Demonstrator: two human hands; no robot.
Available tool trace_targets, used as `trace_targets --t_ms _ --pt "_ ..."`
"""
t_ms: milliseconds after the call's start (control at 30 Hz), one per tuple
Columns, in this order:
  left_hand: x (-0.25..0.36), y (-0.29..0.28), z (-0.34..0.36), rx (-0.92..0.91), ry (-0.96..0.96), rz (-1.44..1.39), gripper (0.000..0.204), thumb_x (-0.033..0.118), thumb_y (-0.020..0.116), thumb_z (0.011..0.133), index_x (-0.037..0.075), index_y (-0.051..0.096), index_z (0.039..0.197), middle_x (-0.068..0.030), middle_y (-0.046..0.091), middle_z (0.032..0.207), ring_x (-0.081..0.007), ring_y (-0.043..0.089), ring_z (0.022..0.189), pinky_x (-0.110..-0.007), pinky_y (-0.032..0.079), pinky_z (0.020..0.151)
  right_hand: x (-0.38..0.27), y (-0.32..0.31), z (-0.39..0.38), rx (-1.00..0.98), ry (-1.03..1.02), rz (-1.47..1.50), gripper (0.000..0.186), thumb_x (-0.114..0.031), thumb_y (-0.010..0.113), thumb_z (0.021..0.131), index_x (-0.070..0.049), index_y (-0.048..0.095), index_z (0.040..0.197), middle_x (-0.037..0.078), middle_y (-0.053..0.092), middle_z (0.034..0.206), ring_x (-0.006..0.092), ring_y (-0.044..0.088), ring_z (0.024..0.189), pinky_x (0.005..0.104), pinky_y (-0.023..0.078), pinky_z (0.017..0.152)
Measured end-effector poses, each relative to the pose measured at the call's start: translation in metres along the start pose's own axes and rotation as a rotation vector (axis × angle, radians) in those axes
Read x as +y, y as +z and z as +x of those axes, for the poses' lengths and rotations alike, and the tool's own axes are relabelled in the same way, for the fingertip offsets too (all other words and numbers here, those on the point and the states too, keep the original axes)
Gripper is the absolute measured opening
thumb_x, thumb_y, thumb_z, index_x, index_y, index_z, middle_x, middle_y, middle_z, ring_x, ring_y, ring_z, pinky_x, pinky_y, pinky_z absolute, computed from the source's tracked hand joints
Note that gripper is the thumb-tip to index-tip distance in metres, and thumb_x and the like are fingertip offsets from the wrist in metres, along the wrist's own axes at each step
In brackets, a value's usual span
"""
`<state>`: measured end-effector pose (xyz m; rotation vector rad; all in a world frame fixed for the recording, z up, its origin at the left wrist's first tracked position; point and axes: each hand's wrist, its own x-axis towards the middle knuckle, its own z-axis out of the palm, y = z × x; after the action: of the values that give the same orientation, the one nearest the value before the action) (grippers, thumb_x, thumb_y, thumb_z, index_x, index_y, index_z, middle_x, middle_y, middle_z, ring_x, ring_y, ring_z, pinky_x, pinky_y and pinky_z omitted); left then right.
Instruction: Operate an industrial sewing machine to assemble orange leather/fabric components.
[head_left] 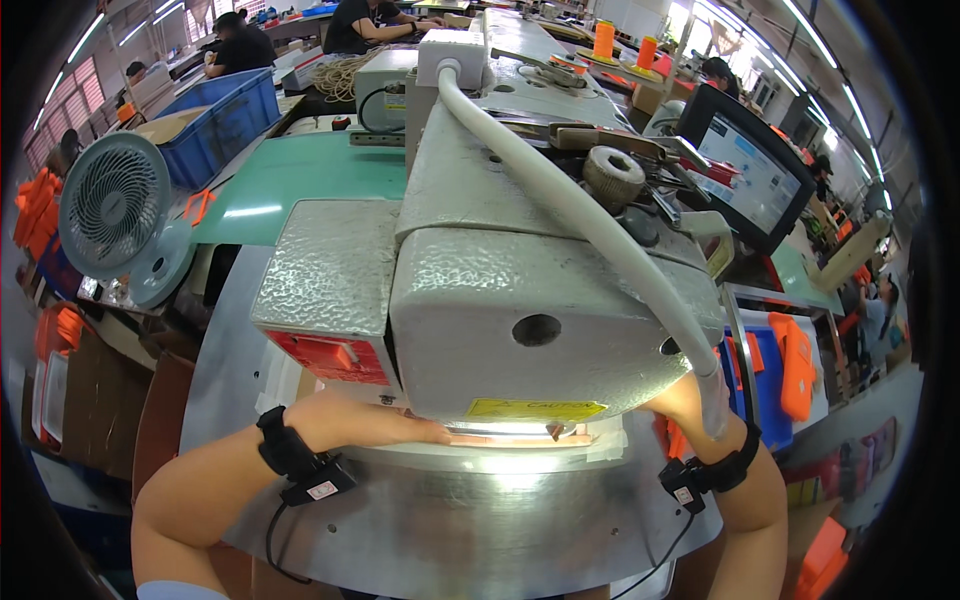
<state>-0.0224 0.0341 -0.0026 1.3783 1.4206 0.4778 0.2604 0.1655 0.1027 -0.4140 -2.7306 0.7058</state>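
An industrial sewing machine with a big grey head (500, 300) fills the middle and hides much of my hands. My left hand (365, 420) rests low at its left side, one digit stretched out flat toward the lit spot under the head. That fingertip touches the left end of a thin tan strip (520, 440) lying on the metal bed; the other fingers are hidden. My right hand (678, 402) reaches behind the head's lower right corner, and its fingers cannot be seen. A black strap with a small box is on each wrist.
A white hose (590, 200) curves over the head, with tools (625, 150) lying on top. To the right are a screen (745, 165) and a blue bin (765, 390) with orange pieces. A fan (118, 205) and blue crate (215, 125) stand left. Several people sit farther back.
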Motion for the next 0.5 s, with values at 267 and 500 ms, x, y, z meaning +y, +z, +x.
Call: trace_targets --t_ms 267,500 --pt "0.004 0.004 -0.004 0.073 -0.003 0.017 0.066 0.041 0.083 0.079 0.002 0.061 0.127 -0.0134 0.064 0.128 -0.0255 0.060 0.117 -0.034 0.046 0.101 0.018 0.010 -0.003 -0.047 -0.069 -0.075 0.050 -0.013 0.058 0.091 -0.006 0.051 0.140 0.018 0.057 0.125 0.0419 0.048 0.122 0.0506 0.026 0.114" --pt "0.012 0.002 0.002 0.007 0.078 -0.081 0.051 0.032 0.081 0.083 0.005 0.066 0.123 -0.0092 0.069 0.120 -0.0201 0.063 0.114 -0.032 0.048 0.101 0.055 0.025 -0.020 -0.087 0.056 -0.182 0.068 -0.031 0.075 0.082 -0.012 0.050 0.142 0.011 0.060 0.084 0.0312 0.057 0.099 0.0530 0.021 0.114"
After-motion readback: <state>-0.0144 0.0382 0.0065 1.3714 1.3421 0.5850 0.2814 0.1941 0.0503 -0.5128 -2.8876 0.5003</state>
